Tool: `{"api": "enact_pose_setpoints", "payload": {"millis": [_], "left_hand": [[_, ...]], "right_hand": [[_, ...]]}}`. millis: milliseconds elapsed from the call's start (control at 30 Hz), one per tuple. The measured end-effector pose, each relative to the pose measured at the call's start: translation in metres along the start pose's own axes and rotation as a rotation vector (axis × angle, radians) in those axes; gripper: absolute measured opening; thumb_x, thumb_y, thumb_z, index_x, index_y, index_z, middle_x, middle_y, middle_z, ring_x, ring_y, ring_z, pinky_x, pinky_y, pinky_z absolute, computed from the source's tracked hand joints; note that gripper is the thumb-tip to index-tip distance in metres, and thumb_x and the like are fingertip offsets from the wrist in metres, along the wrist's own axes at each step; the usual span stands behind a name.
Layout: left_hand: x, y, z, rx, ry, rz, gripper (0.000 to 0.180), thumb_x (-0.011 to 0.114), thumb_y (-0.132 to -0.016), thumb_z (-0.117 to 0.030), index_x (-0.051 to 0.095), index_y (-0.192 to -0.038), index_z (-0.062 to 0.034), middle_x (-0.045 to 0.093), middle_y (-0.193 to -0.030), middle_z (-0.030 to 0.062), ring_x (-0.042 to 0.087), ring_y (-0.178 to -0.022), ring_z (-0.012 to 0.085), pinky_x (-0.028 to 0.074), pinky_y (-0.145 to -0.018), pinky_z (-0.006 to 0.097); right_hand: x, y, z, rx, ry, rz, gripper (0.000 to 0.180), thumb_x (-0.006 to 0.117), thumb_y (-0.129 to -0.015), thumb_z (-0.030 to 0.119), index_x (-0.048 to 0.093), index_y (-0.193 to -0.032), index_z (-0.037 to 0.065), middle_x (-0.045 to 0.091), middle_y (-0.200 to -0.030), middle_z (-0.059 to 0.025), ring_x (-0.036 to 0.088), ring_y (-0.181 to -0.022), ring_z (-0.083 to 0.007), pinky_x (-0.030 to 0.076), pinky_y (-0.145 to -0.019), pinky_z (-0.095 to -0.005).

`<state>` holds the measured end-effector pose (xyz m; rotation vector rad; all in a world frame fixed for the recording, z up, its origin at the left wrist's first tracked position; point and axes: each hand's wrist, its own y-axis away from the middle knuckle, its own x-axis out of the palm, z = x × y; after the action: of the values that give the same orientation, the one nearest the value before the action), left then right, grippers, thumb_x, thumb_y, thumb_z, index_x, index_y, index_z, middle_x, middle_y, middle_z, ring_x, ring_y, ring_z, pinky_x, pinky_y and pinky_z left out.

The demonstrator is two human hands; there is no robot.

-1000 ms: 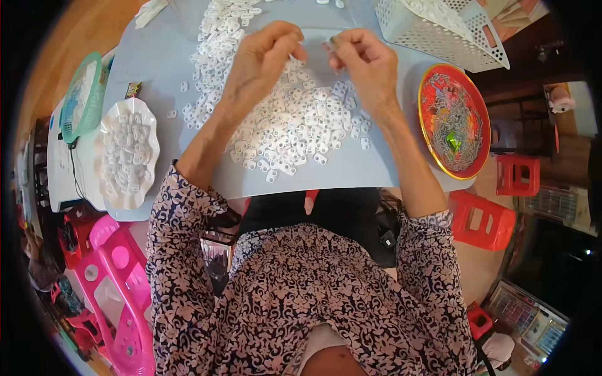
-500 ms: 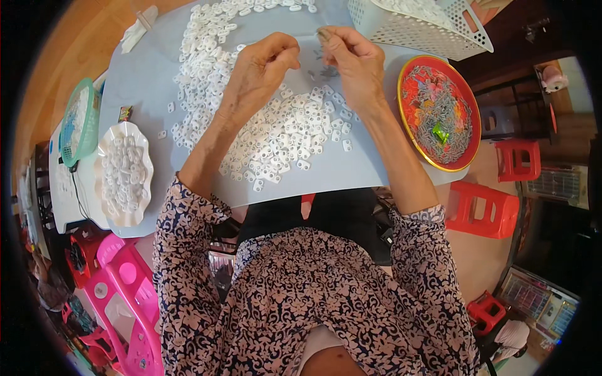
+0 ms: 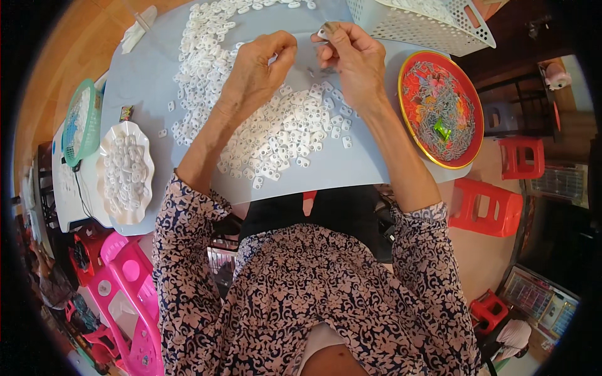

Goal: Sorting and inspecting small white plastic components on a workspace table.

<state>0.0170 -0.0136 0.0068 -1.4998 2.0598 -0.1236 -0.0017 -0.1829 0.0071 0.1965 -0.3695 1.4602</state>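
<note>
My right hand (image 3: pixel 356 62) pinches a small white plastic piece (image 3: pixel 323 34) with a dark hole between thumb and fingers, above the far part of the table. Across from it, my left hand (image 3: pixel 262 66) is closed, its fingertips curled in. Anything inside those fingers is hidden. Beneath both hands spreads a wide heap of similar white plastic pieces (image 3: pixel 288 128) with holes. A few small grey pins (image 3: pixel 327 71) lie under my right hand. To the right, a red round tray (image 3: pixel 478 135) with a gold rim holds many grey pins and a green wrapper.
A white perforated basket (image 3: pixel 420 36) full of white pieces stands at the far right. On the left are a scalloped white dish (image 3: pixel 148 169) of pieces and a green basket (image 3: pixel 94 119). A pink chair (image 3: pixel 128 294) and red stools (image 3: pixel 486 207) flank the table.
My right hand has turned slightly, and the white piece now shows at its fingertips. My left hand has shifted slightly and stays closed.
</note>
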Motion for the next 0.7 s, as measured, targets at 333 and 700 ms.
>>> {"api": "enact_pose_setpoints", "payload": {"millis": [333, 700], "left_hand": [[-0.026, 0.023, -0.006, 0.241, -0.502, 0.168, 0.008, 0.062, -0.076, 0.001, 0.059, -0.082, -0.0029, 0.053, -0.072, 0.0093, 0.051, -0.082, 0.0262, 0.043, -0.072, 0.036], [-0.014, 0.019, -0.005, 0.070, -0.146, 0.031, 0.010, 0.059, -0.084, -0.008, 0.061, -0.090, -0.0009, 0.061, -0.077, 0.0081, 0.054, -0.073, 0.0191, 0.043, -0.066, 0.031]], "right_hand": [[0.000, 0.002, -0.004, 0.016, 0.156, 0.094, 0.020, 0.063, -0.089, 0.013, 0.065, -0.101, -0.002, 0.061, -0.077, -0.0046, 0.053, -0.066, -0.0084, 0.046, -0.063, -0.0239], [-0.001, 0.002, -0.008, -0.010, 0.172, 0.153, 0.017, 0.062, -0.088, 0.012, 0.066, -0.097, -0.002, 0.062, -0.075, -0.0026, 0.052, -0.063, -0.0065, 0.045, -0.058, -0.0217]]}}
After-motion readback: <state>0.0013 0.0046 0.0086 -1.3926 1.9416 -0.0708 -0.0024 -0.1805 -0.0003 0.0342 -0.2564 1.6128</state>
